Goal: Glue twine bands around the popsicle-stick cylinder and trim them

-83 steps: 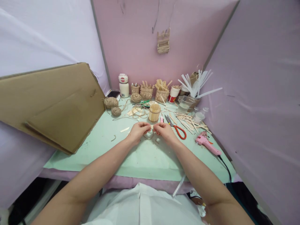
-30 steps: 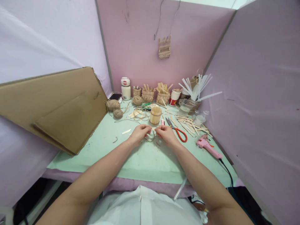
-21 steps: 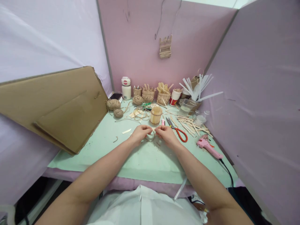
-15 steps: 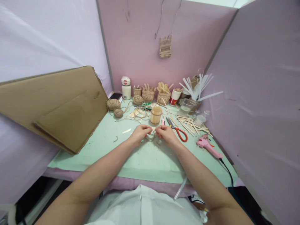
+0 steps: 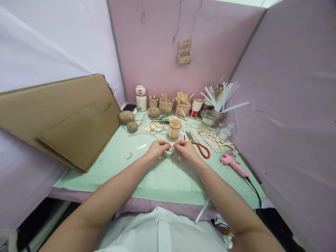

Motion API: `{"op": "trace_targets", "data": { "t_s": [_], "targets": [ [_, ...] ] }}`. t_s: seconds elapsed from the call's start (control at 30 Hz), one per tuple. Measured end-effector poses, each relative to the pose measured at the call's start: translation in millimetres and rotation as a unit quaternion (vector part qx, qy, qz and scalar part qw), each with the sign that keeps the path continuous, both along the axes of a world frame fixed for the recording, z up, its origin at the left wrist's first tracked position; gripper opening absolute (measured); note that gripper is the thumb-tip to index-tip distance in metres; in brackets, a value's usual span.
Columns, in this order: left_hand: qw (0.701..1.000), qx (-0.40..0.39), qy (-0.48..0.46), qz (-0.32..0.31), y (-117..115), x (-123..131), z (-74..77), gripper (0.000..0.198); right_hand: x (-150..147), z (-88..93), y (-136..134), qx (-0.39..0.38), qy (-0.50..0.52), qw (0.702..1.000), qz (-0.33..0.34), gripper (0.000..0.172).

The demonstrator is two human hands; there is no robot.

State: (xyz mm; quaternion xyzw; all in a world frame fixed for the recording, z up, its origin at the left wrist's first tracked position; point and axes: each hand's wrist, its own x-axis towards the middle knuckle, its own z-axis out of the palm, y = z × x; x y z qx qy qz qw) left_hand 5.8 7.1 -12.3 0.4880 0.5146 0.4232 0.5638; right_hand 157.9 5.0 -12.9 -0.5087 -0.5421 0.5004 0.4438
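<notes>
My left hand (image 5: 159, 148) and my right hand (image 5: 184, 147) meet over the table, fingertips pinched from either side on a small pale piece (image 5: 172, 144), mostly covered by the fingers. A loop of twine (image 5: 168, 156) hangs just below the fingertips; whether it is fixed to the piece I cannot tell. Right behind the hands stands a small round cup made of wooden sticks (image 5: 174, 129), banded with twine. Red-handled scissors (image 5: 202, 150) lie just right of my right hand, near a pink-handled tool (image 5: 182, 136).
A pink glue gun (image 5: 235, 166) with its cord lies at the right. Loose wooden sticks (image 5: 214, 139) spread behind it. Twine balls (image 5: 127, 117) sit back left beside a large cardboard sheet (image 5: 78, 115). Stick-filled baskets (image 5: 183, 109) and glue sticks (image 5: 222, 99) line the back.
</notes>
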Motion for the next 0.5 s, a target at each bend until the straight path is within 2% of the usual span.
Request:
{"op": "trace_targets", "data": {
  "t_s": [0.5],
  "targets": [
    [1.0,-0.011,-0.019,-0.013,1.8,0.1,-3.7,0.012,0.0,1.6,-2.4,0.002,-0.017,1.0,0.002,0.017]
  ]
}}
